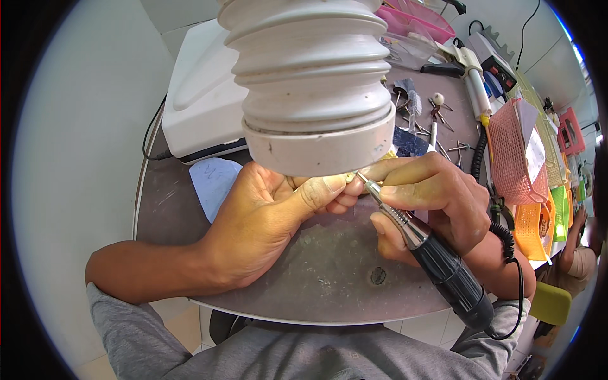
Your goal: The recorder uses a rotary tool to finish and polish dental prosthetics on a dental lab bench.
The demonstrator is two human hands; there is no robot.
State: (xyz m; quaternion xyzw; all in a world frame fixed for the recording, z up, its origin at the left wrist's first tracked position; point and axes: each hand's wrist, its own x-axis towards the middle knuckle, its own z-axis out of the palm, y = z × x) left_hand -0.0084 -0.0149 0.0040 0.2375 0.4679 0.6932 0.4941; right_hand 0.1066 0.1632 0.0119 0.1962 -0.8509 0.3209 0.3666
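My left hand (266, 221) pinches a small pale yellowish piece (348, 177) just under the rim of a white ribbed extraction hose (310, 101). My right hand (437, 196) grips a black and silver rotary handpiece (443, 272), its thin tip at the piece between my left fingers. A coiled black cord (506, 240) runs from the handpiece's side of the desk. A blue sheet (212, 190) lies left of my left hand on the grey desk (329, 285).
A white boxy machine (199, 82) stands at back left. Small burs and tools (443, 114), a pink mesh basket (513, 152), orange and green baskets (532, 228) crowd the right. A seated co-worker (573, 259) is at far right, near a green chair (551, 304).
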